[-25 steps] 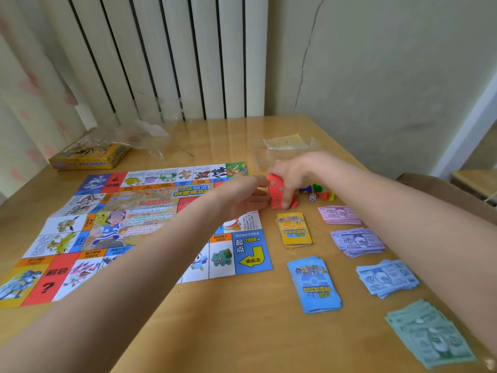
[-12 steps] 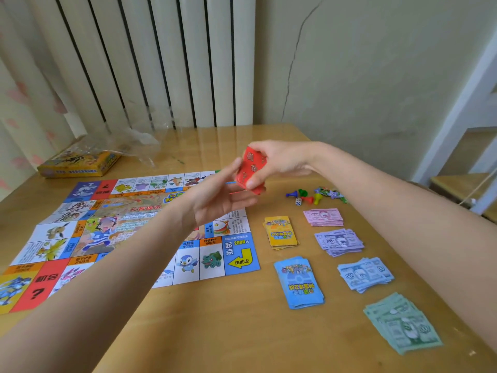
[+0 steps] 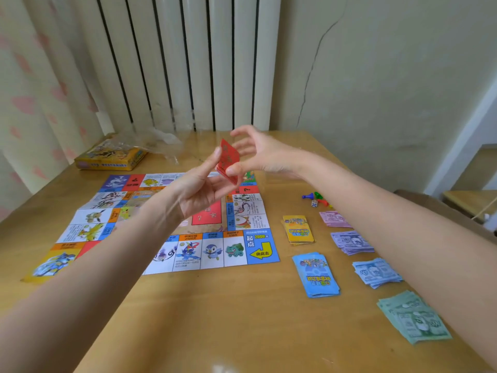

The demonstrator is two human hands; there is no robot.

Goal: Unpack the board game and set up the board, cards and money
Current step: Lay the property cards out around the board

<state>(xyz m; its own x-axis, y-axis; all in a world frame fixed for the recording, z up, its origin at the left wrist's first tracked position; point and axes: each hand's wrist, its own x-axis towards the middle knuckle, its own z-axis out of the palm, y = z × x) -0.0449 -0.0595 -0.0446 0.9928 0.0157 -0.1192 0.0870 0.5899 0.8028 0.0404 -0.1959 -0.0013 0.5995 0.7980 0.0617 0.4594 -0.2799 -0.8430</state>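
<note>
- Sorted money stacks (image 3: 414, 316) and two card decks (image 3: 317, 274) line the tabletop's right edge.
- Above the board (image 3: 236, 249), the left hand (image 3: 199, 195) pinches the red card deck (image 3: 228, 165); the right hand (image 3: 258, 154) touches it, fingers spread.
- Next, likely: lay it on the board's red rectangle.

Soft, even daylight fills the room, bright but slightly washed out. The bench (image 3: 242, 319) shows pale glare at twelve o'clock and near six o'clock; shadows under the arms are faint. Wide-angle distortion bends the edges, stretching the forearms. The hands and red cards (image 3: 228, 162) blur slightly.
</note>
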